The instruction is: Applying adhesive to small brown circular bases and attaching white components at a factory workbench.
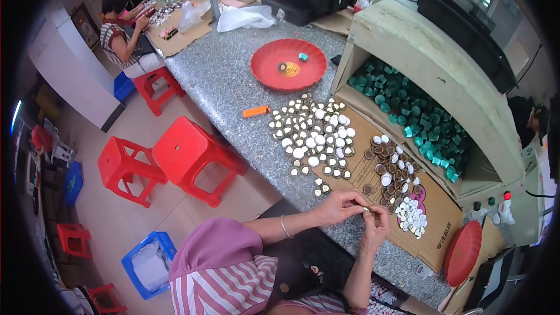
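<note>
The speckled grey counter [230, 79] is running from the upper left of the frame to the lower right, and I am sitting against its near edge. At the right, a cream metal housing [385, 35] is standing on it, its hollow front facing my side, probably so that the green cups [411, 105] heaped inside are lying within reach. A flat cardboard sheet [429, 245] is stretching out in front of the housing, perhaps to keep small parts off the hard stone. Near the upper centre, a fluted red plate [274, 76] is holding just a green piece and a dark one.

My left hand [340, 208] is coming in from the lower left and my right hand [376, 228] from below, meeting right of the lower centre. An orange lighter [255, 112] is lying left of the big spread of pale-and-dark discs [318, 140] in the centre; brown and white discs [379, 169] are forming another patch on the cardboard, with small white pieces [413, 217] below them, seemingly grouped by kind. Smallest of all, a tiny piece [366, 209] is sitting between my fingertips: both hands are pinching narrowly around it, presumably because it is too small for a fuller grip. My fingers are hiding its shape.
</note>
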The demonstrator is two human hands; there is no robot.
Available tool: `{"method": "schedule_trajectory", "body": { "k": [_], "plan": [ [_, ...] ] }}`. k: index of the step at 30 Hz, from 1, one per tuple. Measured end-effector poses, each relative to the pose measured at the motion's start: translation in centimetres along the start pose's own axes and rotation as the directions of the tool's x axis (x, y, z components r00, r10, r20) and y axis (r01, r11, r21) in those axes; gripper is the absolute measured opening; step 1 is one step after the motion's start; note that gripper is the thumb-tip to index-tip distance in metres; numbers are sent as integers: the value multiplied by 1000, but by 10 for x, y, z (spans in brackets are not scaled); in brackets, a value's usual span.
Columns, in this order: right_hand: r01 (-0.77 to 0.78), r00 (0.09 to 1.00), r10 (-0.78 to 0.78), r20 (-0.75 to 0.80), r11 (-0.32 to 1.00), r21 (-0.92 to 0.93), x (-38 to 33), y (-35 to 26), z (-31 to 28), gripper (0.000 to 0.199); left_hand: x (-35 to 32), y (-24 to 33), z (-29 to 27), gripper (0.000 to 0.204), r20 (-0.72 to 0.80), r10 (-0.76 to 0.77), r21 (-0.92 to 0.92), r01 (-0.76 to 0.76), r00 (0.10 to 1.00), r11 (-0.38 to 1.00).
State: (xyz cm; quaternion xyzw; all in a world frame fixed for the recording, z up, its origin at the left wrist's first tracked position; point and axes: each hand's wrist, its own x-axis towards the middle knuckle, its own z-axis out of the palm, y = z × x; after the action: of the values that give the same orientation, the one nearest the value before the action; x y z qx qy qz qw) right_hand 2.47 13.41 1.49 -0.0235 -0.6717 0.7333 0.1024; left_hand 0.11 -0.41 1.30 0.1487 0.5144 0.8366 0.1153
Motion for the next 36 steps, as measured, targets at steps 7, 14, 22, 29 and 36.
{"method": "schedule_trajectory", "body": {
  "k": [7, 14, 22, 29, 36],
  "plan": [
    [23, 997, -26, 71, 999, 49, -10, -11, 18, 11, -16, 6, -6, 18, -52, 54, 127, -47, 997, 991],
    [-74, 989, 80, -124, 996, 58, -21, -6, 14, 10, -12, 8, 3, 16, -21, 210, 431, -180, 978, 884],
    [249, 963, -266, -36, 937, -244, -49, -13, 16, 12, -38, 4, -5, 18, -30, 47, 113, -43, 998, 993],
    [335, 937, -339, 78, 819, -466, -53, -24, 12, 14, -38, 8, -4, 17, -3, 64, 344, -59, 998, 937],
    [333, 942, -310, 131, 800, -499, -39, -19, 16, 9, -36, 11, -16, 16, -6, 97, 365, -88, 995, 927]
  ]
}}
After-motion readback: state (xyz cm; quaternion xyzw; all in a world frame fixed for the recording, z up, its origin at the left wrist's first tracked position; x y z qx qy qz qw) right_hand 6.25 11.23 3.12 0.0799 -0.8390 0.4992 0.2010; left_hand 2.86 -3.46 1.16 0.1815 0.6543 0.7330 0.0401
